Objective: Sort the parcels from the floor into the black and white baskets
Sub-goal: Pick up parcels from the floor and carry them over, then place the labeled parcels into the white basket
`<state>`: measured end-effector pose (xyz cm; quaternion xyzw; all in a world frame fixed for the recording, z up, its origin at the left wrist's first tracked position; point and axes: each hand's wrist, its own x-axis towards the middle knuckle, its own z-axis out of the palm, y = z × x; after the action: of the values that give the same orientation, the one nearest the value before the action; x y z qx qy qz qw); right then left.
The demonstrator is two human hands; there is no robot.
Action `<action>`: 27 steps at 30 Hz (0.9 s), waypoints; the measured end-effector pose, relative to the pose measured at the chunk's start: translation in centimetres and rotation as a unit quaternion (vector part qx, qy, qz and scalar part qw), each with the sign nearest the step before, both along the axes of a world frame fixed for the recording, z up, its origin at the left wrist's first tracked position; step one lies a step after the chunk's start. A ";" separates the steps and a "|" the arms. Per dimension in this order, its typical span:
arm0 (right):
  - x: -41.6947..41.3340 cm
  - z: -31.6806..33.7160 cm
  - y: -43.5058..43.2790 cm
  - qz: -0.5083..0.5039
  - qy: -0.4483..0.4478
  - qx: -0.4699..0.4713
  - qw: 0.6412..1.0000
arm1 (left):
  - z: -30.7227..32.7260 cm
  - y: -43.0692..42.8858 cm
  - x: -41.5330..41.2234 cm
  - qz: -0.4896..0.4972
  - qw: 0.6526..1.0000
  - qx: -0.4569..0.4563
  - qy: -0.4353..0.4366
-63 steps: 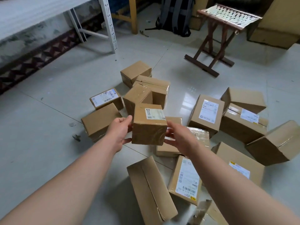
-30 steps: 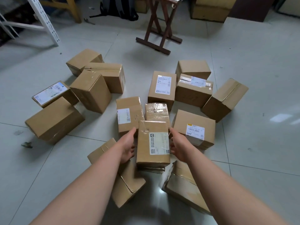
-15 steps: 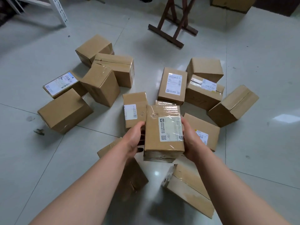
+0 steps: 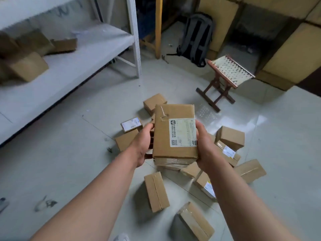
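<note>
A brown cardboard parcel (image 4: 163,134) with a white shipping label on top is held up above the floor in the middle of the view. My left hand (image 4: 143,145) grips its left side and my right hand (image 4: 205,150) grips its right side. Below and around it, several more brown parcels (image 4: 156,193) lie scattered on the pale tiled floor, some with white labels. No black or white basket is in view.
A white metal shelf (image 4: 73,66) with a few cardboard boxes runs along the left. A wooden folding stool (image 4: 224,79) stands at the back right, a grey backpack (image 4: 198,37) behind it, and large cartons (image 4: 293,49) line the far right wall.
Both hands have lifted the labelled parcel up from the pile and closer to me. The view has swung up and left, bringing in the shelf and backpack.
</note>
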<state>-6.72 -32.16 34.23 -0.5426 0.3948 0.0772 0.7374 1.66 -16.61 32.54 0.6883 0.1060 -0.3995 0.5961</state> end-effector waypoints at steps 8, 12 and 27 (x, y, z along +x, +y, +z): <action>5.6 21.6 9.6 0.167 -0.061 -0.014 0.984 | 22.7 11.3 0.6 0.122 0.987 0.019 -0.103; 6.8 29.3 18.3 0.264 -0.078 -0.025 0.961 | 30.8 20.2 -1.8 0.207 0.969 0.027 -0.132; 3.1 33.9 57.4 0.519 -0.079 0.022 0.851 | 36.4 55.9 -15.1 0.456 0.881 0.040 -0.116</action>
<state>-3.67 25.25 68.14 -0.6566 -0.0059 0.4140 0.6304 -13.41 39.33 68.97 0.6283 0.3547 0.0037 0.6924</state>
